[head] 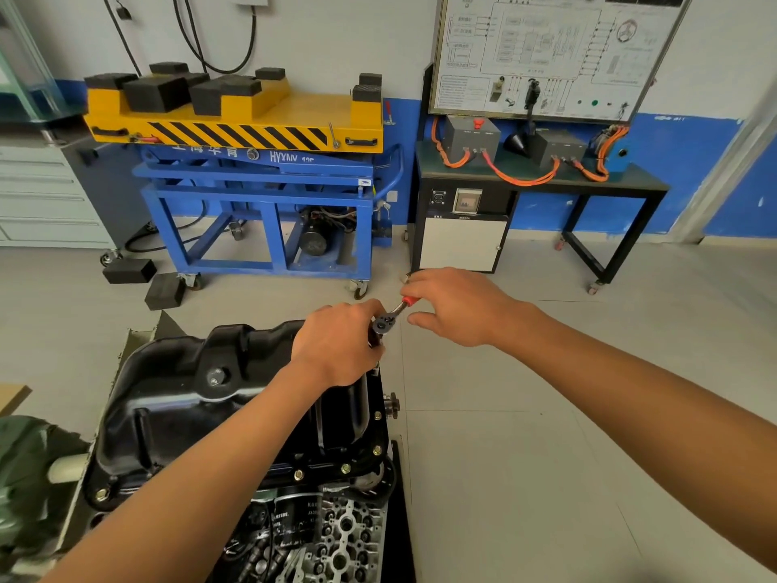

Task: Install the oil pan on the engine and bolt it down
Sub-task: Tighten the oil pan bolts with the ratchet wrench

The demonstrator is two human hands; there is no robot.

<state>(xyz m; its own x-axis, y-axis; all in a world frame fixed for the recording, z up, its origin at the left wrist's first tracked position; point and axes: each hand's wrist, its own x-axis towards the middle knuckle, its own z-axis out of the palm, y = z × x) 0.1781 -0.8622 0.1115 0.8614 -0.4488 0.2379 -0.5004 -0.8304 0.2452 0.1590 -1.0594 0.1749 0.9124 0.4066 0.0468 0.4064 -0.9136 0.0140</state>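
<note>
Pale floor tiles (546,414) stretch to a white wall with a blue band, where a blue lift cart (260,191) with a yellow top stands beside a black tabletop (546,180) carrying boxes and orange cables. Low and left of centre, the black oil pan (176,397) sits sump-up on the engine (349,528), its long axis running from near left to far right, with brass-coloured bolts (345,468) dotting its near flange. Both forearms reach forward over it. The left hand (336,342) is at the pan's far right corner, back upward, fingers curled round the head of a ratchet wrench (383,324). The right hand (458,307), just beyond and to the right, grips the wrench's red handle, thumb apart below it. The wrench lies roughly level, its long axis pointing from the head rightward and away from the person.
</note>
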